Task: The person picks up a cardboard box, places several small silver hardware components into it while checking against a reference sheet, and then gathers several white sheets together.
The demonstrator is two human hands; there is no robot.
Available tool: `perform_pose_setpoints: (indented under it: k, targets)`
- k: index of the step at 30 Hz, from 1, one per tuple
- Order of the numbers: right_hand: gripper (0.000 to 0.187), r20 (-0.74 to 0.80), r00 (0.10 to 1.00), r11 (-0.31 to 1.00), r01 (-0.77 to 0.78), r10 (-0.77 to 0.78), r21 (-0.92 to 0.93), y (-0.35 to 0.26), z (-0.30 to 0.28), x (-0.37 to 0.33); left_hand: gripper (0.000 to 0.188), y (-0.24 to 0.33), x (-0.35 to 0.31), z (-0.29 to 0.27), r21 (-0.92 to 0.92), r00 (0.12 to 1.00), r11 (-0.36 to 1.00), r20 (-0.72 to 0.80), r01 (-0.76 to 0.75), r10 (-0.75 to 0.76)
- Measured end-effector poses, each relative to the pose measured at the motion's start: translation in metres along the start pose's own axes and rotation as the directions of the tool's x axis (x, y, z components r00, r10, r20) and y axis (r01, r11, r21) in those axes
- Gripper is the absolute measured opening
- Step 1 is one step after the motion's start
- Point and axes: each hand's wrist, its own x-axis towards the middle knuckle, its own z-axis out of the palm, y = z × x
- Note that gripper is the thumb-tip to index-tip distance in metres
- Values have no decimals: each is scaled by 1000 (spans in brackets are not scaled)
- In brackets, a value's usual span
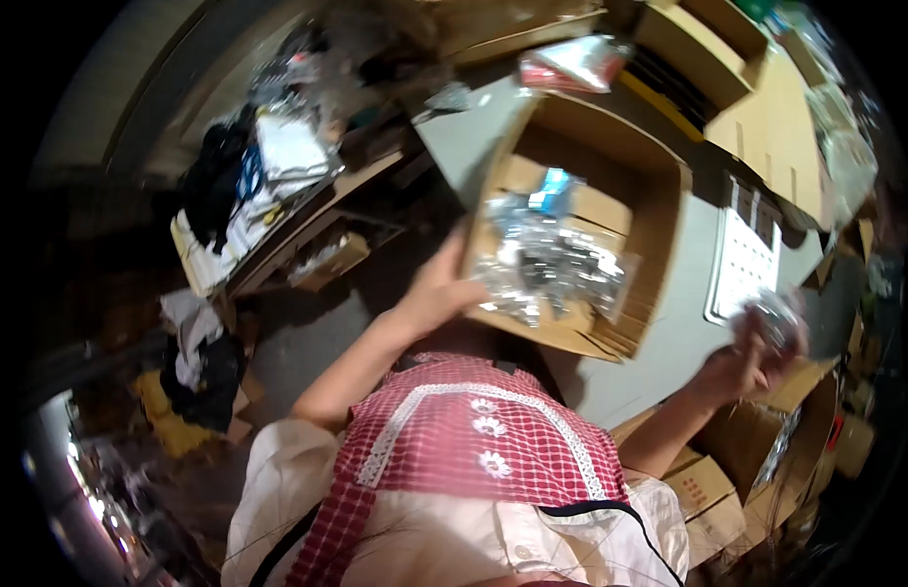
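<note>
An open cardboard box (659, 225) stands in front of me on a grey table, tilted in view. Inside it lie several clear plastic packets (562, 259) with shiny, dark contents, and a small blue packet (552, 191) on top. My left hand (439, 293) grips the box's near left wall, thumb over the rim and the other fingers hidden by the wall. Out to the right, my right hand (752, 362) is closed on a clear plastic packet (775, 321), blurred by motion, its contents too smeared to name.
A white flat panel with a grid of dark marks (743, 254) lies right of the box on the grey table (684, 303). Beyond sits a red and clear bag (576, 64). Open cartons (703, 489) stand low on the right. A cluttered bench (288, 225) is at the left.
</note>
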Motion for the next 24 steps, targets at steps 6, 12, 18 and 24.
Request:
perform_pose_setpoints:
  k: [6,12,18,24]
  targets:
    - [46,474,858,830,110,198,-547,40,6,-25,94,-25,10,51,354,975,916,184,-186,127]
    - [29,542,782,776,125,306,-618,5,1,-101,66,-72,-11,22,232,939,931,268,-281,217]
    - [30,676,693,742,310,252,-595,-42,92,-216,59,-201,-49,-55,394,954,908,299,-139,16]
    - [36,742,603,665,429,293,-611,87,166,-341,69,-357,-97,-188,851,799,451,65,268,-598]
